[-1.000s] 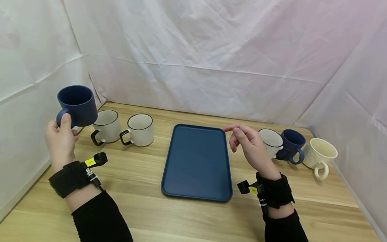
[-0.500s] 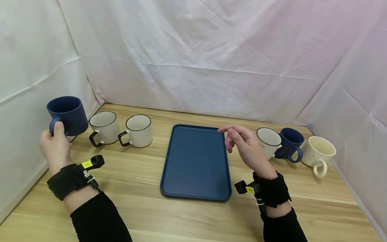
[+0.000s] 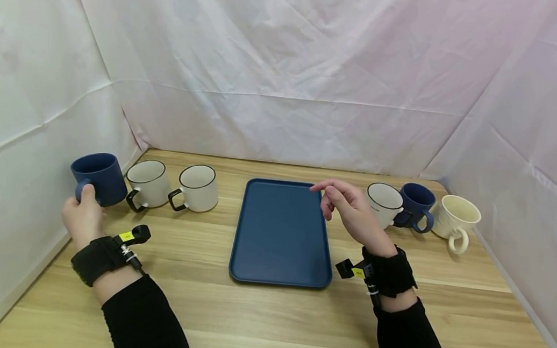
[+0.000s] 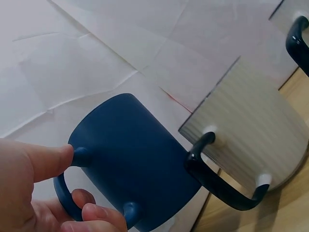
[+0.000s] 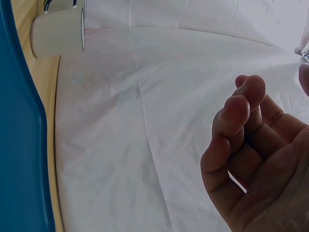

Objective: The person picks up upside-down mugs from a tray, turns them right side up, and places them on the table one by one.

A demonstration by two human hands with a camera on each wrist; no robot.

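Observation:
My left hand [image 3: 84, 214] grips the handle of a dark blue mug [image 3: 100, 177] at the far left, thumb on top of the handle. The left wrist view shows that mug [image 4: 135, 159] close up, with my fingers [image 4: 29, 193] curled through its handle. It is upright and low beside the white mugs; I cannot tell if it touches the wood. My right hand [image 3: 346, 205] hovers over the right rim of the blue tray [image 3: 281, 233], fingers loosely curled and holding nothing. The right wrist view shows the same relaxed hand [image 5: 251, 159].
Two white mugs with black handles [image 3: 148, 182] [image 3: 199, 187] stand left of the tray. To its right stand a white mug [image 3: 385, 204], a dark blue mug [image 3: 418, 204] and a cream mug [image 3: 459, 216]. White cloth walls close in three sides.
My left hand has lowered the blue mug from chest height down to table level beside the white mugs. My right hand has drifted slightly left over the tray's edge.

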